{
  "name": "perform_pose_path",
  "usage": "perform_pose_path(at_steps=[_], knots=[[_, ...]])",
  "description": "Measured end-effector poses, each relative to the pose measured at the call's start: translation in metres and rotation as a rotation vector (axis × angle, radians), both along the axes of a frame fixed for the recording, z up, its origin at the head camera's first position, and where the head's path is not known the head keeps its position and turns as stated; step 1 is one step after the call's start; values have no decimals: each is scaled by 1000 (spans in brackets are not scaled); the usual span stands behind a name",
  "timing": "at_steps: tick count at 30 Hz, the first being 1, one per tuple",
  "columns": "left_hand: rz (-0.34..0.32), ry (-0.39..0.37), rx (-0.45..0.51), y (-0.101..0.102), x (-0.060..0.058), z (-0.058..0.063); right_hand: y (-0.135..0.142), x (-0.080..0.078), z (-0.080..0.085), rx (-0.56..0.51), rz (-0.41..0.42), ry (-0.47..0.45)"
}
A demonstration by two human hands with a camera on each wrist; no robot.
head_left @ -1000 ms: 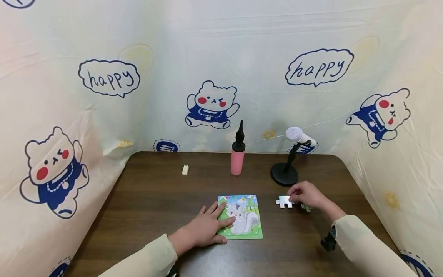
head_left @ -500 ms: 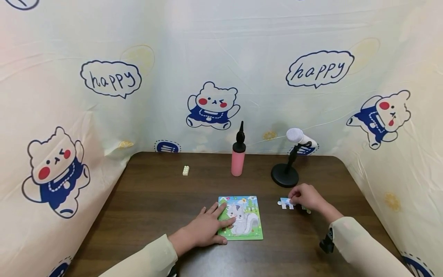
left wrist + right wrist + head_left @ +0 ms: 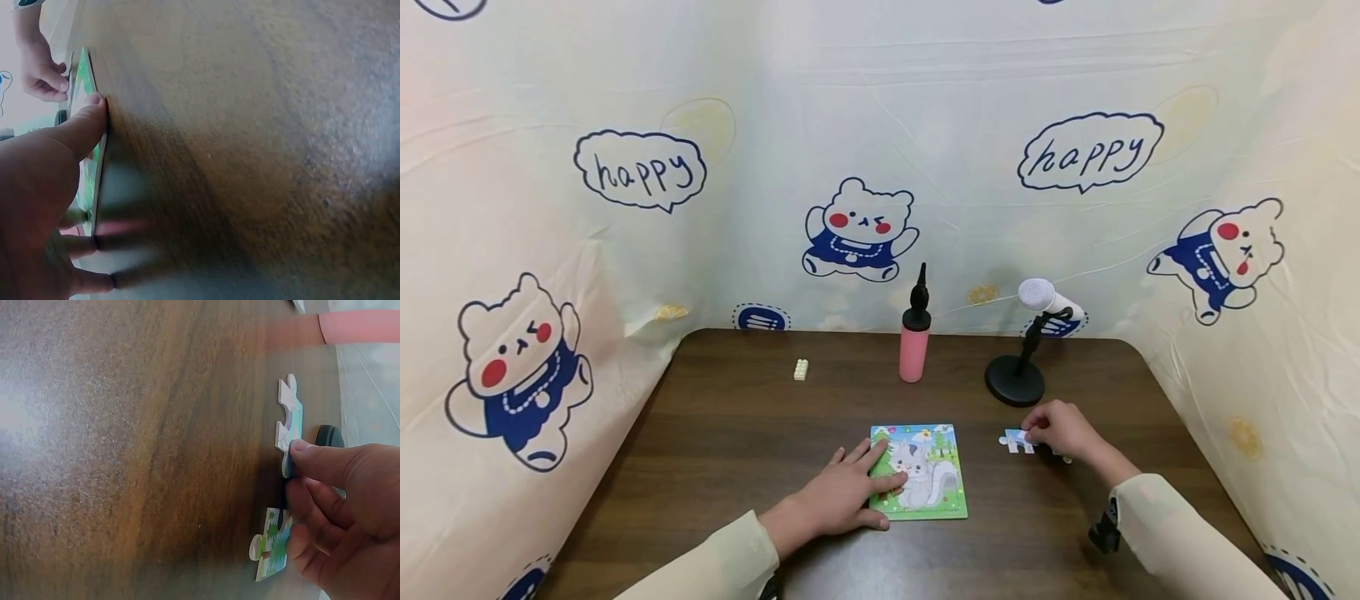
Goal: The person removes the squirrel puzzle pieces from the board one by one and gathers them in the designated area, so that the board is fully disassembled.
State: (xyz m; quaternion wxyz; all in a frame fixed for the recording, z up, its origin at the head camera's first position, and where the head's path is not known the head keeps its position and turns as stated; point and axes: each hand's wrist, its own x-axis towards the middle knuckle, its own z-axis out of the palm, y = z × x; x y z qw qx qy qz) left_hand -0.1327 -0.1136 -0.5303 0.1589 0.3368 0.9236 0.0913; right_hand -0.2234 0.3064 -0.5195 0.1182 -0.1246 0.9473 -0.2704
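Note:
My left hand (image 3: pixel 842 492) rests with spread fingers on the left side of a square jigsaw puzzle (image 3: pixel 936 498) picturing a squirrel on green. In the left wrist view, the thumb lies on the puzzle's edge while other fingertips touch the tabletop. To the right, my right hand (image 3: pixel 1067 429) pinches a pale blue puzzle piece (image 3: pixel 290 419) between thumb and fingers. Close below those fingers in the right wrist view is a second puzzle piece (image 3: pixel 273 544) with green trees, partly hidden by the hand.
Behind the right hand stands a white microphone (image 3: pixel 1048 298) on a round black base (image 3: pixel 1015 382). A pink hand pump (image 3: pixel 913 354) with a black top stands upright at the back middle. Left of it lies a small cream toy brick (image 3: pixel 801 369). A printed cloth (image 3: pixel 955 108) hangs behind the table.
The pale blue piece has tilted, so its glare is gone and its blue print shows. The right hand has shifted slightly, covering more of the green piece. The left hand stays on the puzzle.

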Motion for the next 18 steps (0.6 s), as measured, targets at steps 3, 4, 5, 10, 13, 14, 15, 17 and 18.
perform_pose_path(at_steps=[3,4,5,10,13,14,15,17,18], knots=[[5,1,-5,0,0,-2,0,1,1,0,2,-12],[9,0,-4,0,0,-2,-1,2,1,1,3,-17],[15,-3,-3,0,0,-2,-1,2,2,1,4,-22],[48,-24,33,0,-1,0,-10,0,11,-15,40,-33],[73,3,76,-3,-4,3,-25,-1,23,-40,95,-14],[88,23,89,-4,-6,2,-33,0,28,-49,112,-10],[112,43,102,-5,-8,3,-41,1,32,-57,132,-3],[172,79,122,-8,-12,2,-60,3,39,-73,168,0],[205,91,131,-8,-14,1,-70,5,42,-81,182,-4]])
